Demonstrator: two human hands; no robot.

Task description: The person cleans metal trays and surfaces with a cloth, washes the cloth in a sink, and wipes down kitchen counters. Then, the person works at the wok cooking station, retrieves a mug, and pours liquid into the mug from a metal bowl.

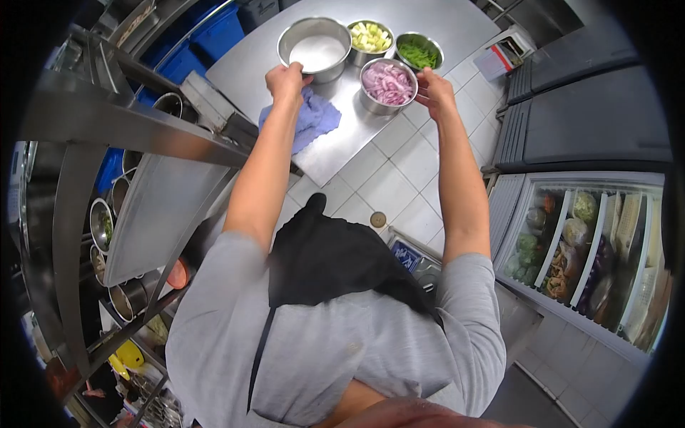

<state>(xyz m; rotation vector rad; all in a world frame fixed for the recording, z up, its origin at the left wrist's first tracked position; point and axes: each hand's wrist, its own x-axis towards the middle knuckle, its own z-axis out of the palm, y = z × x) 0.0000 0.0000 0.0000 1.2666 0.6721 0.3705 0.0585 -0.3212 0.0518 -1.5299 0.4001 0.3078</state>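
My left hand (287,83) is closed on the near rim of a large metal bowl (342,60) with something white inside. My right hand (437,93) has its fingers apart against the right side of a smaller metal bowl of sliced red onion (387,82); its fingertips also reach the near rim of a bowl of chopped greens (419,53). Behind the onion is a bowl of pale yellow-green chopped pieces (370,37). A crumpled blue cloth (314,120) lies just below my left hand, partly behind the forearm.
The bowls stand on a steel table (342,151) near its right edge. A metal shelf rack (143,132) with pots and lids is close on my left. At right, an open refrigerated drawer (581,257) holds bagged vegetables. White floor tiles (389,178) show between.
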